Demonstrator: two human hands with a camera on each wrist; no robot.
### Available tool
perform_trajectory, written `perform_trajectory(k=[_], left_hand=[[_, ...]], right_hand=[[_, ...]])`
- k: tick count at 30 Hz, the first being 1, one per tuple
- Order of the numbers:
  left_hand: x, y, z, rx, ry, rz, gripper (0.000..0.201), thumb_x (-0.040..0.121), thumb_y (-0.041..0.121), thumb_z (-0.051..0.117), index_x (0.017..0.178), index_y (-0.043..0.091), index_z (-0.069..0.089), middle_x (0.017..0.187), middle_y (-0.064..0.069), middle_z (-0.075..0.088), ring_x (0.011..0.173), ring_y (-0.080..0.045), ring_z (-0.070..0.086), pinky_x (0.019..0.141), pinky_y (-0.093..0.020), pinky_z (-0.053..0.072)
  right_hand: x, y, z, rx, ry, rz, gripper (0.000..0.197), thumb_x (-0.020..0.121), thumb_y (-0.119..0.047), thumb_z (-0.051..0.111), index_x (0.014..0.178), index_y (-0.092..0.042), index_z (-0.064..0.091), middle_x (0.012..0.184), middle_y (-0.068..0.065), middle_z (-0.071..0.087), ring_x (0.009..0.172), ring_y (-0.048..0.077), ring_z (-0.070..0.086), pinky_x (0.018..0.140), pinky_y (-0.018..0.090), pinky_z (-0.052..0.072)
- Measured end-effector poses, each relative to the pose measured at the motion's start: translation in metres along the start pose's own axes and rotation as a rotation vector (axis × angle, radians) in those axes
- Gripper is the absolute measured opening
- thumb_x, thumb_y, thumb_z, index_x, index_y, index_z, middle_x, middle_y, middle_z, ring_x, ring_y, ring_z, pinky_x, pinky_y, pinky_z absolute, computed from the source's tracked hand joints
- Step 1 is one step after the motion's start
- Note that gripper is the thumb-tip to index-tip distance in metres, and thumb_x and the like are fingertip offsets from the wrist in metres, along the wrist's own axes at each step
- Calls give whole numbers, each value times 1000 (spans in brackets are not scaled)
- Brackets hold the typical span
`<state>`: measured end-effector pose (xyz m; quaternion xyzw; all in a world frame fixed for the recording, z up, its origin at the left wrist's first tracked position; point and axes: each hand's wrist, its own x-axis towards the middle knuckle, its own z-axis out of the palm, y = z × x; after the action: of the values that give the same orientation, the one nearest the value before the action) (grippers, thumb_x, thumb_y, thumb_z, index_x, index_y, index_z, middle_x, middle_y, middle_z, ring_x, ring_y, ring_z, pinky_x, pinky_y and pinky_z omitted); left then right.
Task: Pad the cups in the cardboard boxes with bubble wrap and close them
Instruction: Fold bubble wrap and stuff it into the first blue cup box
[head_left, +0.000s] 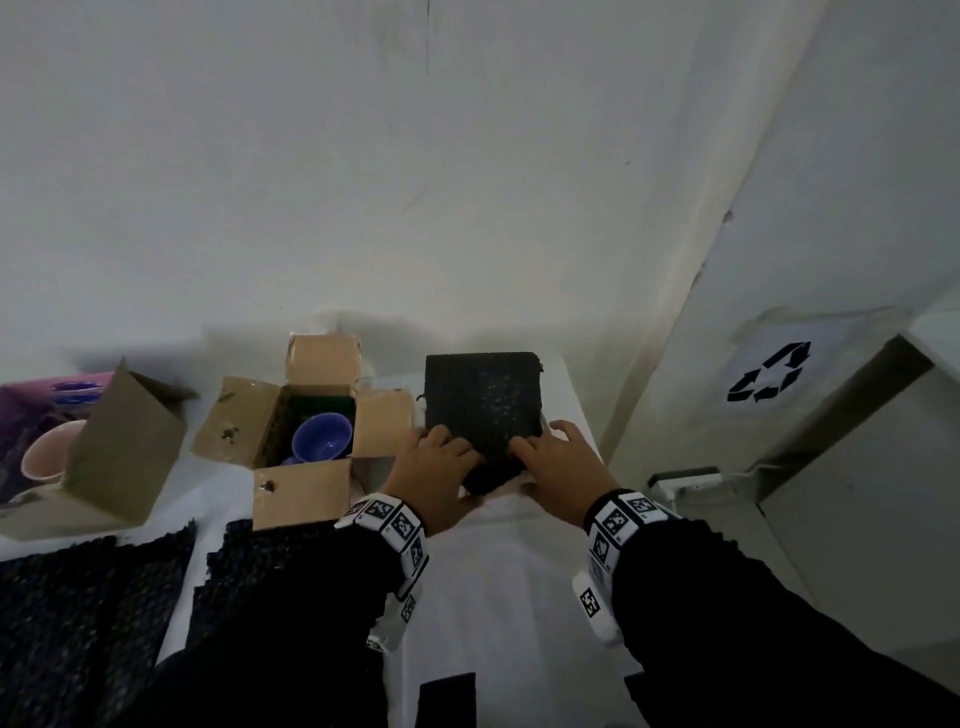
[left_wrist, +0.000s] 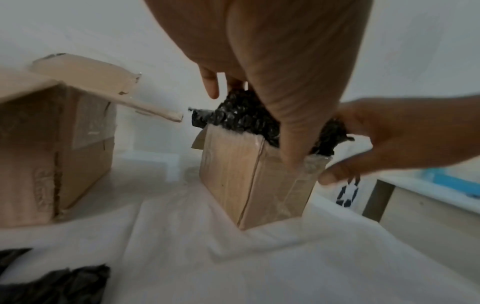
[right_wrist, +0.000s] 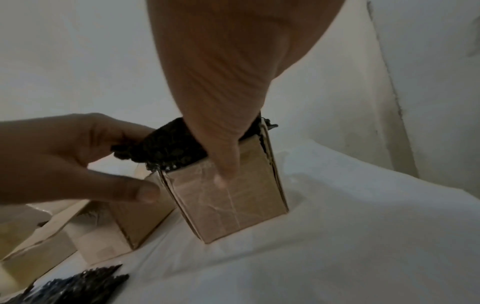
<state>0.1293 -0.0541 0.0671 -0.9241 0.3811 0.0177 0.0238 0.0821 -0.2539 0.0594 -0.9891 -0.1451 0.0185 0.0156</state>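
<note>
- At the centre of the head view, both hands work on one small cardboard box (left_wrist: 249, 174). The left hand (head_left: 434, 462) has its fingers bent over the near edge of a sheet of black bubble wrap (head_left: 483, 400), thumb against the box's side.
- Beside it, the right hand (head_left: 558, 465) does the same: fingers curled on the wrap, thumb down the box's front face.
- The wrap bulges above the rim and its far part stands up out of the box, so this box looks to be mid-padding. No cup is visible inside, and whether its flaps are folded down outside I cannot tell.
- Left of centre, a second box (head_left: 311, 431) stands with all four flaps spread and a purple cup (head_left: 322, 436) inside, no wrap over the top. It appears still to need padding and closing.
- At the left edge, a third box (head_left: 104, 467) is open beside a pink cup (head_left: 49, 452).
- Along the lower left, more black sheets (head_left: 88, 618) lie flat on the white table (head_left: 519, 597).
- By my reading, no box is closed yet; most of the job remains.
</note>
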Motion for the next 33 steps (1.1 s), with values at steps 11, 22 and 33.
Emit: perform_trajectory(k=[11,22,33], left_hand=[[-10,-14,11,-56,166,47,35,90,52,37,89,29,63,85,3,60,93,-22,48,82,-40,38],[-6,-7,16,-186,140,45,23,69,8,76,85,18,63,81,-2,59,69,-22,57,51,-33,49],[-20,-9,19,104,175,165,22,72,46,71,86,30,71,93,4,58,99,-24,47,94,-43,29]], right_hand=[[0,-12,8,105,47,-133,42,90,-52,36,96,-19,62,88,-1,69,87,22,63,102,41,32],[-11,-21,12,243,258,25,12,73,-19,59,83,-20,52,72,-2,58,63,23,54,78,35,42],[-16,-12,25,-86,109,-125,21,65,-42,78,75,-27,68,65,-11,62,79,17,59,96,41,28]])
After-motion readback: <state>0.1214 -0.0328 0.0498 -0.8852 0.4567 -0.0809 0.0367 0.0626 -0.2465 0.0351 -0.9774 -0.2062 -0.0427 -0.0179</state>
